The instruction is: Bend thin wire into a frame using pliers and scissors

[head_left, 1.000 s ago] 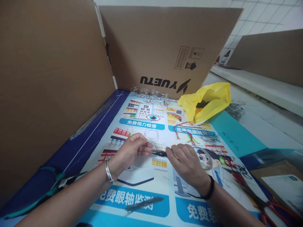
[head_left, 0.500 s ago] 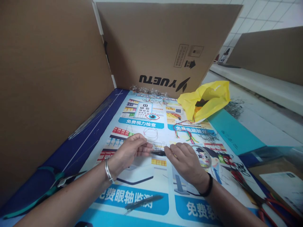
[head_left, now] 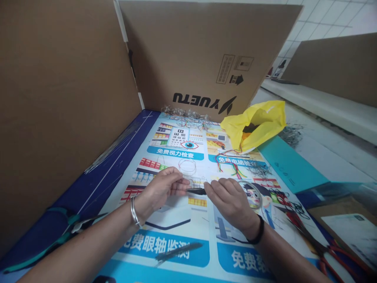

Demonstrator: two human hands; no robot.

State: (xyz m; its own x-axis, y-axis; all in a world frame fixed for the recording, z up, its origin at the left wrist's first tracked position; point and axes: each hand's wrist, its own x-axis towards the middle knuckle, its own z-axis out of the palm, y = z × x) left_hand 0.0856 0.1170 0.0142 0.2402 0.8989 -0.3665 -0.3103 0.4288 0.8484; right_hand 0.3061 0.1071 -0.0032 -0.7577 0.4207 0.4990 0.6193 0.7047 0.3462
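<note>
My left hand is closed, thumb and fingertips pinching what looks like a thin wire, mostly too fine to make out. My right hand is wrapped round a pair of pliers; their dark jaws point left and meet the left fingertips, while the handles are hidden in the palm. Just beyond the hands, a thin wire ring lies on the printed poster sheet. Small bent wire pieces lie close to the plier jaws. Nearer to me is a bundle of straight dark wires.
A yellow bag stands back right, coloured cords before it. Red-handled scissors lie right, teal-handled pliers left. A clear round ring sits beside my right hand. Cardboard panels wall the back and left.
Hardly anything differs. Both hands stay in place with the pliers' jaws at the left fingertips; the view shifts very slightly.
</note>
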